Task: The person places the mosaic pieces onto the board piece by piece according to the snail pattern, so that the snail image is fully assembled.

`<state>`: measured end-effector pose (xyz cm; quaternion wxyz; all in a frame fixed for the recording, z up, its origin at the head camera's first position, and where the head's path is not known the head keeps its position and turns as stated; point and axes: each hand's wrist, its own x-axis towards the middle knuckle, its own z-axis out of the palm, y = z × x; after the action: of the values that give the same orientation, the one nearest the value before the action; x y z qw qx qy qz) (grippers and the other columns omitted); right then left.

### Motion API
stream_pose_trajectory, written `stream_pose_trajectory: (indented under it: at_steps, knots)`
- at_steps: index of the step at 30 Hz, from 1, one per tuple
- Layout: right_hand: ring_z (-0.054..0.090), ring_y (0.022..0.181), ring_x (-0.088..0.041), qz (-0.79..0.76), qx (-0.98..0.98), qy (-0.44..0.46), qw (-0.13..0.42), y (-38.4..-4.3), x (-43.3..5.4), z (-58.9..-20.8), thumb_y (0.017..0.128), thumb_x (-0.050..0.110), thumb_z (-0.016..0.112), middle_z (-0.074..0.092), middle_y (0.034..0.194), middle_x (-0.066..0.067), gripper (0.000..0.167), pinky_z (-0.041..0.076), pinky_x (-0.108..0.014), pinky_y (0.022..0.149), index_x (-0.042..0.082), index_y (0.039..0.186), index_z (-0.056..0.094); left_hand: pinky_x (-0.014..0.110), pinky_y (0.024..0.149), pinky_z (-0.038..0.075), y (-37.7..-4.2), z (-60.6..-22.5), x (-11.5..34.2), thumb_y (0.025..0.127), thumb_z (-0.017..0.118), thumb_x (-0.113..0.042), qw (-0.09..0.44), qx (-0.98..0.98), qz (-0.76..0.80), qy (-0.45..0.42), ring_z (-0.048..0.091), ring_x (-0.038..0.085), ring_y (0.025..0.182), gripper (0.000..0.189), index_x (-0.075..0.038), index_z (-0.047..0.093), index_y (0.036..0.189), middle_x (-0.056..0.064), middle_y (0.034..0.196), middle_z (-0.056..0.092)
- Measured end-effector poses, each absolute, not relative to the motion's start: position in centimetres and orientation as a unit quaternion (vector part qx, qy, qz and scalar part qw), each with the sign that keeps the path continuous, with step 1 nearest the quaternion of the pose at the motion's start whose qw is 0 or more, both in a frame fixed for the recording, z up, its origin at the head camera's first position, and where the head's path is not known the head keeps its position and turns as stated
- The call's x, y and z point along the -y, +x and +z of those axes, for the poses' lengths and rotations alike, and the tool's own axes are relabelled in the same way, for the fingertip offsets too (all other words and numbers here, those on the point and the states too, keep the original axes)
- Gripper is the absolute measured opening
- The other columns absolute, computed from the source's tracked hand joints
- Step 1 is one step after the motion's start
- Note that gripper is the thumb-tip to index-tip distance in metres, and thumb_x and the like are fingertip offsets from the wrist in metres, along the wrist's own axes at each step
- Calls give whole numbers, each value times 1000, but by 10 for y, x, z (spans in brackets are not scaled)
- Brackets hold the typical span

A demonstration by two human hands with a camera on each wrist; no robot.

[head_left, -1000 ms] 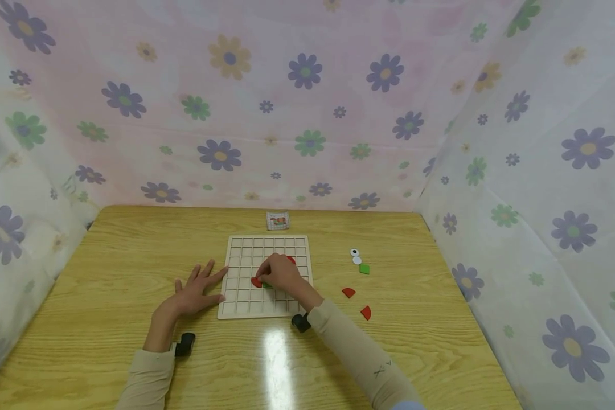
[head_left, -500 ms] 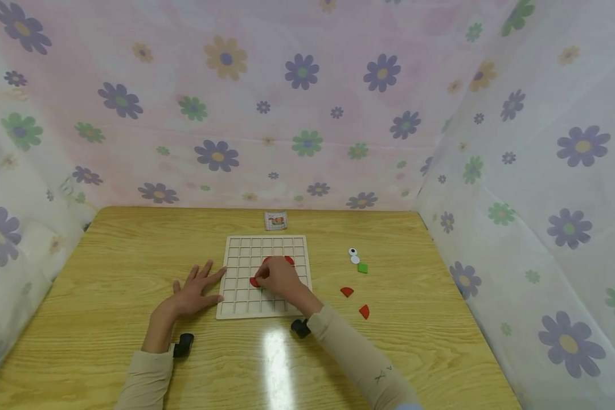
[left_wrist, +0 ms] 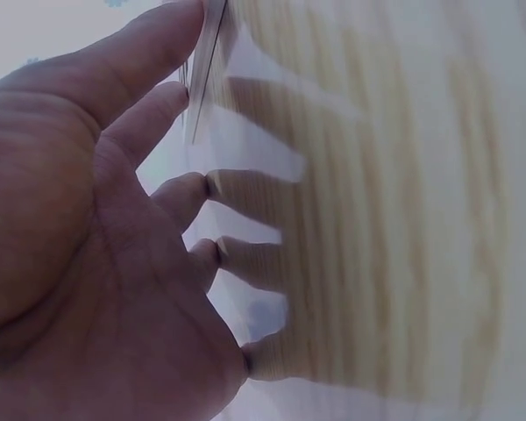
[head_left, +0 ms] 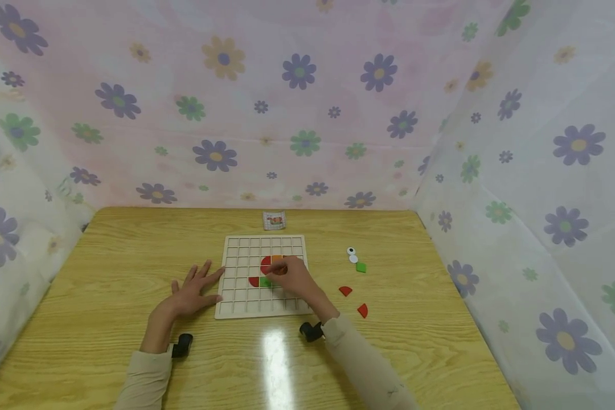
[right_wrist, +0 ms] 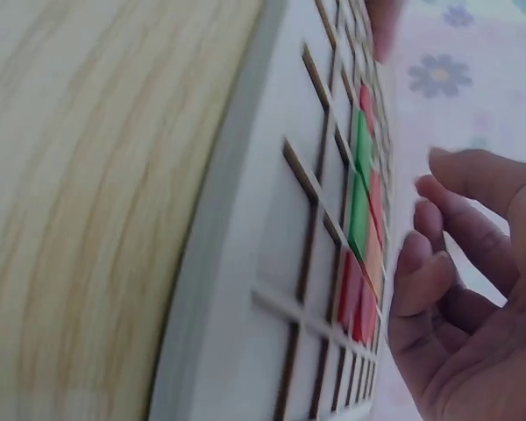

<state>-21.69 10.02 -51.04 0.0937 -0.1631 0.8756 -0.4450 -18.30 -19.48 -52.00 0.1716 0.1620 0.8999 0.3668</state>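
A pale wooden grid board [head_left: 236, 309] lies on the table. My left hand [head_left: 188, 296] rests flat beside it with fingers spread, thumb and index fingertips right at its left edge. In the left wrist view the palm of the left hand [left_wrist: 88, 228] shows nothing held. My right hand [head_left: 298, 279] hovers over the board's middle, hiding some pieces. Visible in the grid are a red quarter-round piece [head_left: 254, 282], a green piece [head_left: 265, 282], a larger red shape [head_left: 265, 264] and an orange piece [head_left: 277, 258]. The right wrist view shows the right hand [right_wrist: 465, 298] with loosely bent fingers, holding nothing, apart from the pieces.
Right of the board lie an eye disc [head_left: 351, 250], a white disc [head_left: 353, 259], a green piece [head_left: 361, 267] and two red quarter-round pieces, one nearer the board [head_left: 345, 291], one closer to me [head_left: 363, 311]. A picture card [head_left: 274, 220] lies behind the board. Flowered curtains surround the table.
My right hand has let go of the piece at the red and green spot and drawn back to the right, uncovering green and orange pieces. The left hand stays in place.
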Motion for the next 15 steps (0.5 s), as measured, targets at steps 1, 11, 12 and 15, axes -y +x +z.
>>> stream_pose_trajectory:
  at_steps: [1, 11, 12, 15]
  knots:
    - [61, 79, -9, -449, -873, -162, 95, -216, -105, -509, 95, 15, 73, 74, 98, -5, 14, 51, -25, 71, 6, 104, 80, 86, 100, -15, -183, -520, 195, 98, 68, -31, 171, -900, 367, 162, -8, 59, 149, 73, -7, 35, 159, 30, 167, 5]
    - [66, 77, -18, -499, -855, -118, 82, -210, -164, -506, 95, 14, 73, 73, 99, -10, 21, 53, -26, 68, 2, 111, 77, 87, 100, -10, -182, -520, 194, 98, 68, -31, 169, -904, 359, 161, -6, 59, 149, 72, -7, 35, 158, 30, 166, 6]
    - [65, 76, -17, -499, -856, -107, 75, -210, -171, -506, 94, 13, 74, 73, 100, -11, 21, 53, -26, 68, 1, 111, 77, 87, 100, -10, -182, -520, 194, 98, 68, -31, 168, -904, 358, 161, -6, 59, 149, 72, -6, 36, 158, 30, 166, 6]
    - [63, 76, -13, -494, -865, -71, 54, -209, -192, -507, 93, 12, 75, 73, 101, -12, 23, 52, -26, 66, 0, 113, 76, 87, 100, -11, -182, -520, 194, 98, 68, -30, 166, -903, 362, 162, -6, 59, 149, 72, -6, 36, 158, 31, 166, 6]
